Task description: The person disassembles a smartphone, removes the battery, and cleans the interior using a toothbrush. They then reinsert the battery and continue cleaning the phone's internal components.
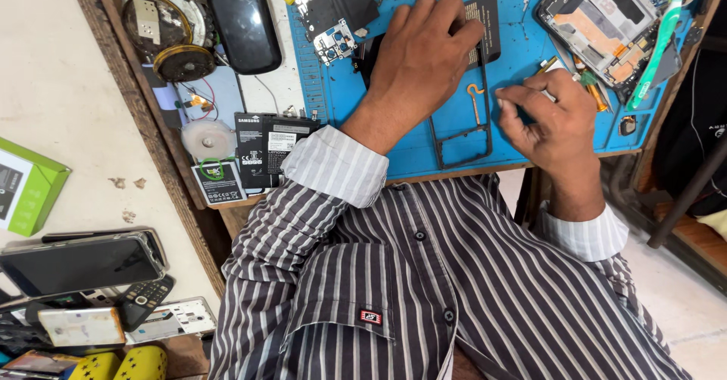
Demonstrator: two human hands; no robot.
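Hands rest on the blue silicone work mat [447, 134] at our table's near edge. Our left hand [420, 62] lies flat, fingers spread, pressing a dark phone part [485, 28]. A thin black rectangular phone frame [460, 141] lies between both hands, just below the left. Our right hand [549, 111] curls, fingertips pinched on something too small to tell.
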